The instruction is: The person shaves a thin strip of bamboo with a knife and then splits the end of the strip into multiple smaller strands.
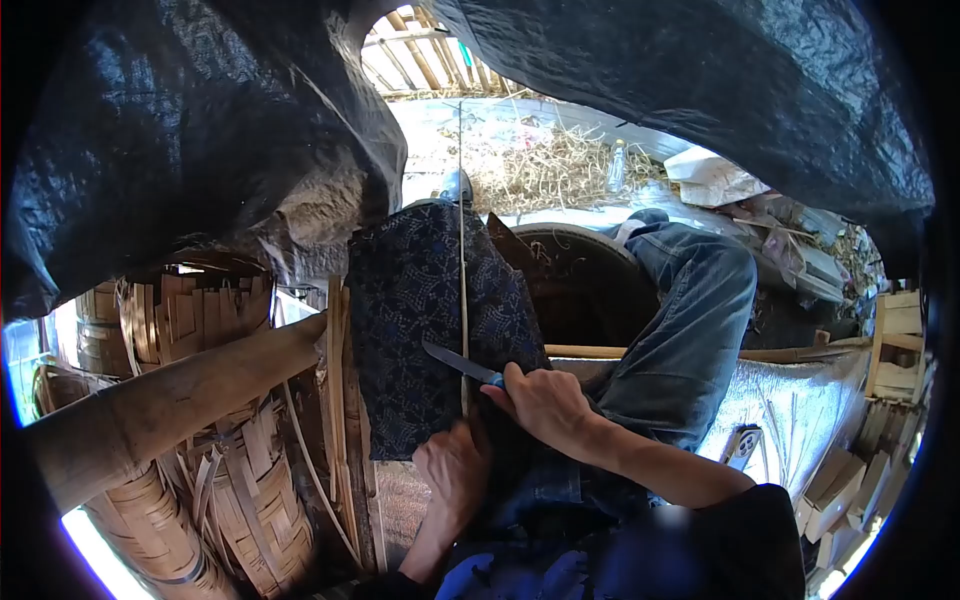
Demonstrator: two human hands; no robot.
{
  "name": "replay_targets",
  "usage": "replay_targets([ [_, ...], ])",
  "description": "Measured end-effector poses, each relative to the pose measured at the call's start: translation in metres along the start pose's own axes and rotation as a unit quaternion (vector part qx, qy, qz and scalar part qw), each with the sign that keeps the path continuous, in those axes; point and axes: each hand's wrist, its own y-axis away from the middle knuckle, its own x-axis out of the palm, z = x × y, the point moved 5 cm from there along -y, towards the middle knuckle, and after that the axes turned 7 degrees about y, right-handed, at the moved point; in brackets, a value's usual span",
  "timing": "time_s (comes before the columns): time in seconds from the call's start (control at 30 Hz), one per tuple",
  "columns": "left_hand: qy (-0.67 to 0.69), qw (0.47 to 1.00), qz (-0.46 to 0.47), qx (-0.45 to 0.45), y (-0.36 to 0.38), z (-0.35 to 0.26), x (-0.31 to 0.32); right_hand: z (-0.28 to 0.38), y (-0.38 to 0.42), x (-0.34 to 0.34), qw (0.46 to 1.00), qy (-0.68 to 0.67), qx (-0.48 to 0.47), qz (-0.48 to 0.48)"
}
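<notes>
A knife (458, 363) with a blue handle is in my right hand (552, 408), its fingers wrapped round the handle. The blade points left and lies across a long, thin bamboo strip (463, 270). My left hand (450, 468) is closed on the near end of the strip, just below the blade. From there the strip runs straight away from me over a dark blue patterned cloth (400, 300) draped on my left leg, up past the shoe (456, 186). The fingertips of the left hand are partly hidden.
A thick bamboo pole (180, 395) slants in from the left, above woven bamboo baskets (165, 520). Dark sheeting (700, 70) hangs overhead. Shavings (550, 170) and a clear bottle (616, 167) lie ahead. At right, a phone (741, 447) rests on silvery sheeting (800, 400).
</notes>
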Motion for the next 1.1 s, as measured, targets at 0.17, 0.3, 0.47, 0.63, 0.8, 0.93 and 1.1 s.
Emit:
replay_targets([
  [0.17,0.046,0.999,0.02,0.002,0.021,-0.01,0.013,-0.052,-0.031,-0.006,0.984,0.005,0.078,-0.162],
  [0.3,0.04,0.998,-0.042,0.019,0.013,-0.003,0.005,-0.055,-0.029,-0.031,0.982,-0.051,0.033,-0.182],
  [0.47,0.052,0.998,-0.039,0.025,0.005,-0.006,0.0,-0.033,0.013,-0.023,0.99,-0.1,-0.07,-0.065],
  [0.63,0.019,0.999,0.002,0.034,0.009,-0.005,0.005,-0.024,0.017,-0.015,0.997,-0.069,-0.044,-0.01],
  [0.8,-0.036,0.998,0.035,0.038,0.009,-0.012,0.009,-0.017,0.012,-0.007,0.998,-0.058,-0.014,-0.033],
  [0.93,-0.046,0.998,0.034,0.028,0.012,-0.01,0.012,-0.013,-0.001,-0.003,0.995,-0.071,-0.011,-0.067],
  [1.1,0.001,1.0,0.025,0.015,0.012,-0.01,0.006,-0.012,-0.021,0.001,0.992,-0.057,-0.028,-0.112],
])
